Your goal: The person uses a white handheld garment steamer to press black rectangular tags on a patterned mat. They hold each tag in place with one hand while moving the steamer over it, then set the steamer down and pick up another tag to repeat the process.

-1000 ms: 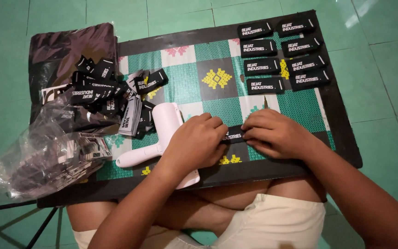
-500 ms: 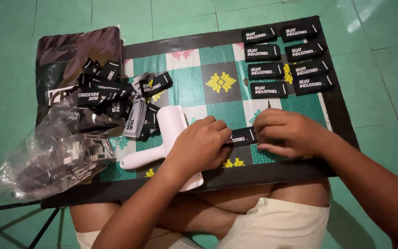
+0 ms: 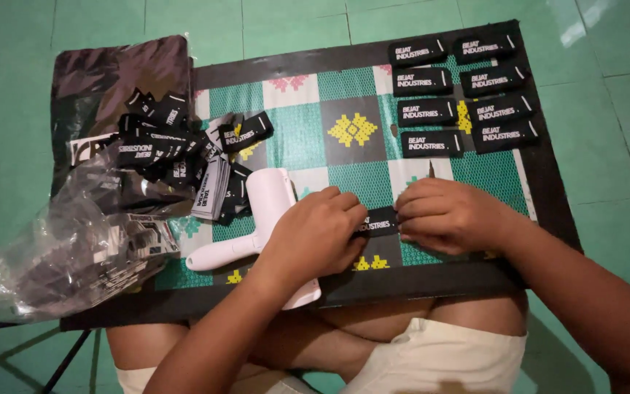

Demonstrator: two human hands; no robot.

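Both hands pinch one small black label (image 3: pixel 378 221) between them, low on the patterned board (image 3: pixel 315 131) that rests on the person's lap. The left hand (image 3: pixel 315 237) grips its left end with bent fingers, and the right hand (image 3: pixel 450 217) grips its right end. A white roller tool (image 3: pixel 257 215) lies just beside the left hand. Eight black labels (image 3: pixel 461 91) sit in two neat rows at the far right corner. A heap of loose labels (image 3: pixel 176 149) and a clear plastic bag (image 3: pixel 67 248) lie on the left.

The scene is being lit softly and rather dimly from above. Pale glare is being thrown on the green floor (image 3: pixel 574 29) beyond the board's (image 3: pixel 417 281) far right corner. Soft shadow is being cast beneath its near edge. Focus is being kept sharp, with slight bending at the frame edges.
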